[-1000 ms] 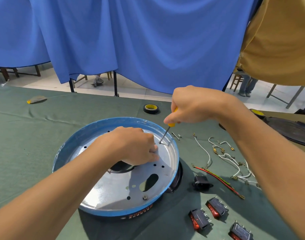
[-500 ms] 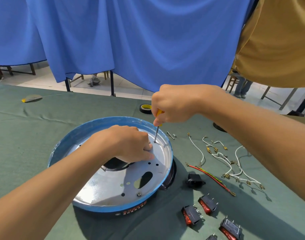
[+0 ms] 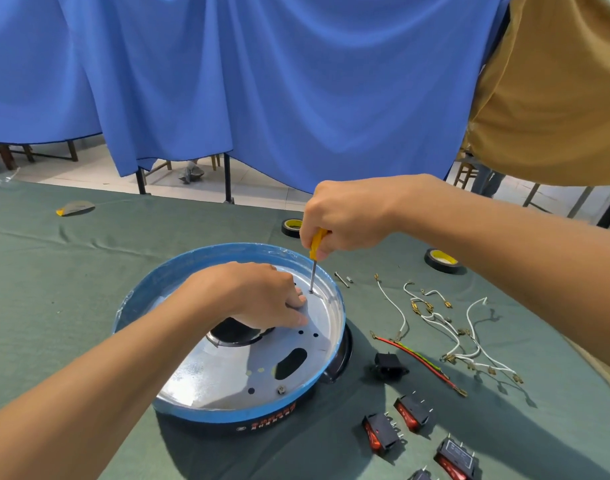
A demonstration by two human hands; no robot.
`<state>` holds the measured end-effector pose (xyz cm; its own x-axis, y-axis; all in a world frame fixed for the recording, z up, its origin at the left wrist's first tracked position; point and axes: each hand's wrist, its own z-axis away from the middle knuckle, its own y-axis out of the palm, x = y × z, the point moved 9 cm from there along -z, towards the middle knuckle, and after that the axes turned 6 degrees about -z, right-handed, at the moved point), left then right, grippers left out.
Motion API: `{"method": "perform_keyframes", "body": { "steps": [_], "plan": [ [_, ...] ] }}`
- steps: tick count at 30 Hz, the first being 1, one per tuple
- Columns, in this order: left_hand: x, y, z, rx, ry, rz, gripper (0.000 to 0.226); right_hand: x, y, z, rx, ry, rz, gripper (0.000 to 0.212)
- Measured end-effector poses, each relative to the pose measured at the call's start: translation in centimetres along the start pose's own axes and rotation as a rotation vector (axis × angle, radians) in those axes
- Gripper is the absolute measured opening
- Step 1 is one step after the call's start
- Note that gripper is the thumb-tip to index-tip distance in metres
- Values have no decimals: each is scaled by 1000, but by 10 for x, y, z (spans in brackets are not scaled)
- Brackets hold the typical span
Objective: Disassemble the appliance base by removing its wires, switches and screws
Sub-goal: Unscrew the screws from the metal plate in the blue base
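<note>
Head view: the appliance base [image 3: 179,271], a round pan with a blue rim and a black underside, is sitting on the green table cloth [image 3: 89,278] directly in front of the person. The right hand [image 3: 348,216] is gripping the yellow handle of a screwdriver [image 3: 317,240], fingers curled round it from above. The thin shaft is pointing almost straight down, and its tip is meeting a screw [image 3: 311,291] in the silver plate [image 3: 227,368] near the far right edge of the base.

The left hand [image 3: 258,296] is resting knuckles-up on that plate. Its bent fingers are touching the metal just beside the screwdriver tip, but whether they are pinching anything is hidden.

To the right of the base, removed parts are lying on the cloth. Two small loose screws [image 3: 343,279] are lying near the rim, and white wires [image 3: 442,327] with brass terminals are sprawling beyond them. A red wire [image 3: 418,358] is running alongside a yellow-green one, and a black socket [image 3: 386,367] is sitting close to the base. Red rocker switches [image 3: 379,433] are clustering at the near right.

Two tape rolls [image 3: 291,227] are lying farther back, well apart from each other. A blue curtain [image 3: 262,81] is hanging behind the table.
</note>
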<state>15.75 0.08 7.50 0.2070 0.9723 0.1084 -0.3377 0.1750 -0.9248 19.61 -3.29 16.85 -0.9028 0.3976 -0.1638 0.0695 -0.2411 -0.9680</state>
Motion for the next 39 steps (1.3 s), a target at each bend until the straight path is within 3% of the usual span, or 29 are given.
{"method": "perform_keyframes", "body": {
  "steps": [5, 9, 11, 15, 23, 33, 39],
  "plan": [
    [2, -2, -4, 15, 1, 27, 43, -16, -4, -4, 36, 98, -90, 13],
    [0, -4, -5, 1, 8, 20, 42, -26, -1, -11, 22, 259, -132, 58],
    [-1, -4, -4, -31, 15, 8, 42, -36, 1, -9, 67, 385, -157, 65],
    [-10, -1, 0, -178, 48, -64, 42, -44, 13, 0, 232, 507, -293, 54],
    [-6, -7, -2, -225, 59, -32, 47, -47, 22, 3, 249, 591, -496, 41],
    [3, 12, -7, -55, 34, 13, 64, -45, 22, -3, 329, 675, -485, 37],
    [7, 5, -12, -9, 20, -3, 55, -41, 17, -13, 289, 535, -457, 36]
  ]
}}
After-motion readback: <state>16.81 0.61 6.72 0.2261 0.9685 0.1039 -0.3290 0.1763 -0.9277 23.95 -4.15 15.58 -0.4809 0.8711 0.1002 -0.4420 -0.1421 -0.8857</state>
